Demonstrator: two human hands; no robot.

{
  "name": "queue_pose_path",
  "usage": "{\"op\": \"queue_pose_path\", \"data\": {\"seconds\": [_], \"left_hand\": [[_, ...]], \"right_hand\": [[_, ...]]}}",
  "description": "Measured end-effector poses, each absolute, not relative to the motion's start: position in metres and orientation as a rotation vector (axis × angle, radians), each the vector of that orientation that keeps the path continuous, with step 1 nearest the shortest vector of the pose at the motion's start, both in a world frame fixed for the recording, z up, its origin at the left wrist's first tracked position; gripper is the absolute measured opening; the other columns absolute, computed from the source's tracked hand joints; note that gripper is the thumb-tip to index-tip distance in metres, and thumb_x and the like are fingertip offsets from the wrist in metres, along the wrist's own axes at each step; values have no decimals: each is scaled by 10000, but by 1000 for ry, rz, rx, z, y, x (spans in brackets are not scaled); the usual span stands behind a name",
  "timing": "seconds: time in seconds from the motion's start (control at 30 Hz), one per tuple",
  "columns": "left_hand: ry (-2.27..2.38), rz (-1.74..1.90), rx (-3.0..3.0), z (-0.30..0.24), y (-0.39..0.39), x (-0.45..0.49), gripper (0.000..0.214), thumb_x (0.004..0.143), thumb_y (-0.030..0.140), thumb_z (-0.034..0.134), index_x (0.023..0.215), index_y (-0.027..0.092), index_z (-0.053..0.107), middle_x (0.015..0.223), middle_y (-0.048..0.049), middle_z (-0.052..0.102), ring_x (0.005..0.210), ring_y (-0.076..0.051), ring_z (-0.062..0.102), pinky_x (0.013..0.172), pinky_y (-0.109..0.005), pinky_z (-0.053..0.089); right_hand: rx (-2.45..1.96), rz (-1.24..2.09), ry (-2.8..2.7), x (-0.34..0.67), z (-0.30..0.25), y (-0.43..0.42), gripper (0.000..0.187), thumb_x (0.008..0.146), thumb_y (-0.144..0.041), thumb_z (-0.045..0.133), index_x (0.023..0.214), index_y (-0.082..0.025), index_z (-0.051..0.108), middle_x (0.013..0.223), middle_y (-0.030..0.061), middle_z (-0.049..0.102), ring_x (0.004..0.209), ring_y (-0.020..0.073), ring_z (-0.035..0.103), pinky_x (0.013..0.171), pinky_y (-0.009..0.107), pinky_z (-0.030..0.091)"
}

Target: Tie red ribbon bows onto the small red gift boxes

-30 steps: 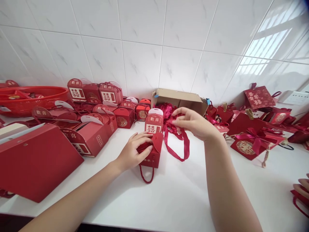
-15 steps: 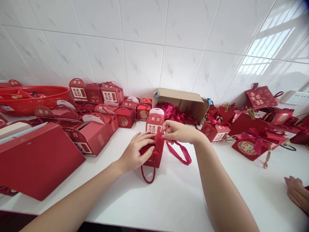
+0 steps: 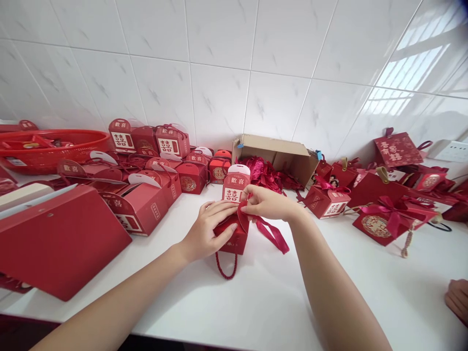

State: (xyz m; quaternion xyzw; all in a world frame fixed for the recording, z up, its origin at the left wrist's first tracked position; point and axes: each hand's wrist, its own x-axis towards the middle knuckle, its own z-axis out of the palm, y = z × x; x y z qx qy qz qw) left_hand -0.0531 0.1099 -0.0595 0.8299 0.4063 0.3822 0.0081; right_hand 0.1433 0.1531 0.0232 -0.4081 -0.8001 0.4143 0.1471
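Before me on the white table stands a small red gift box (image 3: 230, 247) with gold print and a twisted cord handle (image 3: 227, 277) hanging at its front. My left hand (image 3: 210, 229) lies over its top, fingers stretched out and resting on the card. At the rounded side flap, my right hand (image 3: 261, 202) pinches a magenta ribbon (image 3: 272, 235), whose loose part trails down to the right. The fingertips hide where ribbon and flap meet. Just behind my hands rises a tall flap (image 3: 239, 179) with a white tip and gold characters.
Red gift boxes (image 3: 146, 200) crowd the left, beside a large red folder-like box (image 3: 66, 239). Behind them is a red basket (image 3: 80, 151). An open cardboard box (image 3: 274, 144) spills ribbons (image 3: 259, 170) by the wall. Bow-tied boxes (image 3: 380, 226) stand right, near another person's hand (image 3: 458, 297).
My right hand has moved slightly left over the box, and the ribbon's hanging loop has narrowed. My left hand stays on top. The other person's hand has drawn toward the right edge.
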Motion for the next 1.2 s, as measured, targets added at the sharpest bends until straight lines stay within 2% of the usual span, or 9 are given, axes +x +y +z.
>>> {"op": "queue_pose_path", "data": {"seconds": [0.17,0.33,0.4,0.5,0.57,0.67,0.83,1.0,1.2], "left_hand": [[1229,1297,2561,-62,109,-54,458,845,245,546,1298,195,509,1322,-113,547,1216,-252,511,1033,-394,414],[1142,1404,2560,-62,108,-55,669,835,213,564,1444,237,288,1486,-119,331,1347,-271,360,1100,-429,353],[1123,1423,2563,-61,108,-56,724,828,212,577,1462,259,231,1517,-113,271,1372,-281,313,1105,-454,342],[1125,1456,2533,-59,110,-59,745,819,211,588,1463,275,219,1531,-106,240,1380,-293,294,1093,-477,351],[1139,1479,2508,-58,112,-60,723,815,205,592,1449,274,254,1521,-107,262,1371,-292,311,1092,-474,350],[1120,1483,2500,-57,112,-59,609,806,184,594,1374,244,385,1438,-116,387,1319,-268,388,1087,-436,358],[1196,1551,2293,-58,111,-55,295,795,196,591,1090,197,572,1077,-88,566,1020,-205,561,889,-349,485],[1252,1507,1702,-57,110,-47,230,834,328,546,1033,214,550,1052,-55,557,907,-175,567,742,-290,488],[1081,1519,1208,-60,115,-44,202,817,372,543,937,209,544,940,-1,556,865,-161,532,717,-254,433]], "right_hand": [[-1428,861,-2376,144,27,155,116,808,-271,539,905,-208,534,840,33,673,693,161,602,576,260,422],[-1294,749,-2261,139,28,149,209,850,-309,521,1005,-212,621,1145,63,640,1003,201,592,801,298,446],[-1185,811,-2213,133,28,146,218,854,-317,520,1001,-210,640,1135,50,645,1001,187,591,831,299,442],[-1057,882,-2130,124,30,141,198,851,-305,512,808,-171,652,887,35,682,831,156,613,755,284,457],[-978,890,-2047,122,34,137,209,841,-304,526,730,-161,630,762,17,660,740,140,603,691,271,458],[-864,853,-1871,128,44,129,175,827,-306,563,760,-161,635,743,12,652,713,137,601,658,266,462],[-578,768,-1577,152,65,103,139,858,-292,555,782,-207,634,746,7,641,785,164,627,701,294,493],[-459,732,-1511,162,75,84,258,911,-283,415,727,-257,594,819,2,629,942,192,618,809,335,493],[-728,955,-1585,141,56,115,147,793,-308,551,704,-199,595,815,24,648,831,185,614,764,326,476]]}}
